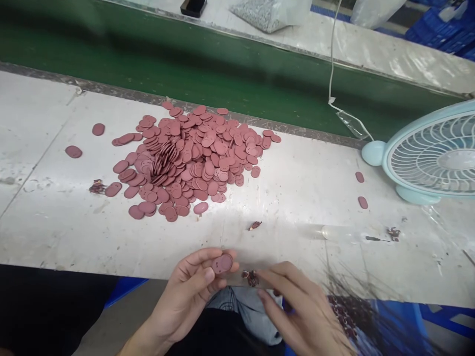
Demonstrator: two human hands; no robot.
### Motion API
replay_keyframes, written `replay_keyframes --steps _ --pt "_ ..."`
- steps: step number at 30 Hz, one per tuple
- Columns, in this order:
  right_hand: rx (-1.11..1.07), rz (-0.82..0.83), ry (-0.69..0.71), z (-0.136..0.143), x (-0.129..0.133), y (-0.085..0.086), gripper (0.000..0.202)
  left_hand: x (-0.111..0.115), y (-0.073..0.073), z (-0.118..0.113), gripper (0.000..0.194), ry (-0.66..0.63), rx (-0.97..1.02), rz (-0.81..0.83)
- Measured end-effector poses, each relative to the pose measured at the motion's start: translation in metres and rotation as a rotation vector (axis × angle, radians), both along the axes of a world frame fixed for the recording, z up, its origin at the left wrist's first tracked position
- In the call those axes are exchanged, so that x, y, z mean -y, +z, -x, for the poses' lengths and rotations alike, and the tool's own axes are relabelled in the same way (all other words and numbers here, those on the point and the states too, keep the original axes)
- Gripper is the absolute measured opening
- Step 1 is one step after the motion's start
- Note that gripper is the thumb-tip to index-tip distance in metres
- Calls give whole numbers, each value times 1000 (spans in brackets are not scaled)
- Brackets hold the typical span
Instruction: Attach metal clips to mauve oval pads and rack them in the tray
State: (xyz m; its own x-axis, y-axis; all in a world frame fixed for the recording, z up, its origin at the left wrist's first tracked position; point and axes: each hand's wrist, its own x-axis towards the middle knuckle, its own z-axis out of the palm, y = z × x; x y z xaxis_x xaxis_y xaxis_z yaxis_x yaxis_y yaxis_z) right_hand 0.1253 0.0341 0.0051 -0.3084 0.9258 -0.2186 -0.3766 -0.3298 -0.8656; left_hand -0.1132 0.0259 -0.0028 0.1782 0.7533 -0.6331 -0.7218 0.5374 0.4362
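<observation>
My left hand (189,291) grips a flat, dull-red oval piece (222,264) between thumb and fingers, just above the table's front edge. Small holes show near one end of the piece, and a round outline at the other. My right hand (293,301) has its thumb and fingers apart, with the fingertips beside a small clump of dark brown bits (252,278) at the table edge. Whether they touch the clump I cannot tell. Beyond both hands lies a large heap of similar oval pieces (200,153).
A light blue fan (438,153) stands at the right. A screwdriver (341,233) with a clear handle lies near more dark bits (393,233). Loose ovals lie left and right of the heap. Behind runs a green strip (148,64); a bag of grey bits (260,14) sits beyond it.
</observation>
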Motion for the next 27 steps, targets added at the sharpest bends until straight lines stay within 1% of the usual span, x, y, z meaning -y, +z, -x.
replay_keyframes --steps 2,3,4,5,7,10,13,15,17,19,21,25,27 --pt "606 -222 260 12 2 3 33 3 -4 1 21 -1 -6 3" --pt "869 -342 384 16 1 3 33 5 -6 1 21 -5 -8 2" --pt "1050 -436 467 19 0 2 32 6 -8 0 22 -11 -9 -1" --pt "1126 -481 500 21 -2 0 31 8 -8 -1 22 -17 -11 -8" --pt "1121 -492 486 21 -5 -1 26 9 -8 -4 21 -25 -21 -27" --pt "995 -425 345 15 -5 1 15 9 -5 -9 19 -33 -47 -59" --pt "815 -270 134 9 2 8 4 11 -6 -15 18 -80 -59 -111" --pt "646 -119 30 9 9 13 8 12 -8 -19 18 -133 -57 -156" --pt "484 -32 -13 14 13 19 14 14 -9 -22 18 -167 -61 -212" --pt "387 -50 -17 20 13 23 19 16 -9 -25 19 -174 -67 -272" --pt "375 -115 -14 25 11 25 22 17 -7 -28 19 -168 -76 -317" --pt "470 -223 -29 29 7 24 26 16 -3 -29 19 -171 -105 -347" --pt "520 -242 -37 28 7 24 25 17 -3 -29 21 -181 -126 -357"
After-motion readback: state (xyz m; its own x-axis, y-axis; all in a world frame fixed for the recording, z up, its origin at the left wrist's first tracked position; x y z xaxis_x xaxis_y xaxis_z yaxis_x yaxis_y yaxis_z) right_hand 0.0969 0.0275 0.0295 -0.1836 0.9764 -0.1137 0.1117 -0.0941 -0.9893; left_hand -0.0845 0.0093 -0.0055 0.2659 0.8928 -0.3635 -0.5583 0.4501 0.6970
